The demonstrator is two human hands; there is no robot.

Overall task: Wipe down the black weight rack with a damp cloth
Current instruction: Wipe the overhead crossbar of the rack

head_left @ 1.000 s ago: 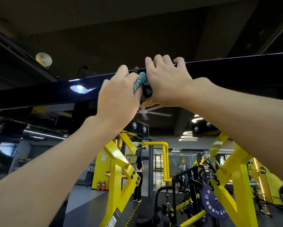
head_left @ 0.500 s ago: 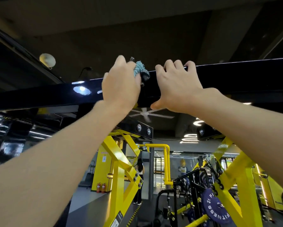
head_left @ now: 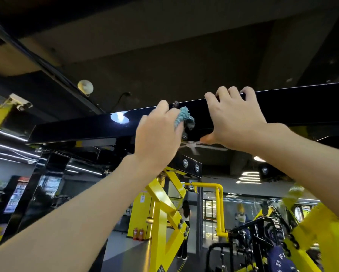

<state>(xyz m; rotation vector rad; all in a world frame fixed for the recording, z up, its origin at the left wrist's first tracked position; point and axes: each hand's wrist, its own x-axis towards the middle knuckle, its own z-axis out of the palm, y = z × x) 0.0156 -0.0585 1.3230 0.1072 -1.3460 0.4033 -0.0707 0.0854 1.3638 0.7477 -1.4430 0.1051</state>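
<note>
Pinching the bunched blue cloth against the overhead beam of the black weight rack, the left hand sits just left of the right hand, which hooks the beam running left-right.

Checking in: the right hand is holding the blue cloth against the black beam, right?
Not quite: it is the left hand that holds the cloth against the beam. The right hand grips the beam's top edge with no cloth in it. The head view shows this.
</note>
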